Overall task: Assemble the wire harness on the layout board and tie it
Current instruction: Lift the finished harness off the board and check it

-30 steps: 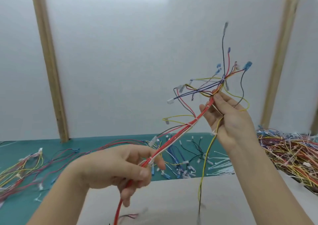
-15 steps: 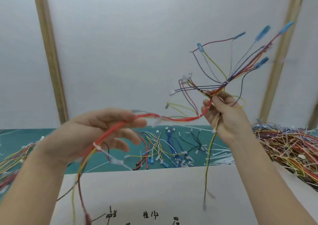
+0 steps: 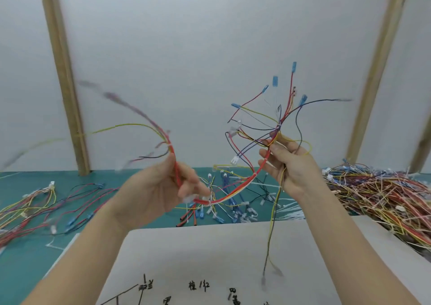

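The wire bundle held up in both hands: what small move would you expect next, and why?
Probably lowering the harness onto the white layout board. Both the left hand and right hand hold it in the air, sagging between them, above the board's drawn markings.

2 bare forearms rose into view from the bottom edge, one from about 7 o'clock and the other from about 5 o'clock. Neither carried a sleeve, glove, watch, ring or band anywhere along its visible length, from the lower edge to the fingertips. The left hand (image 3: 161,188) and the right hand (image 3: 293,164) showed short, unpainted nails, though the left fingers were smeared by blur.
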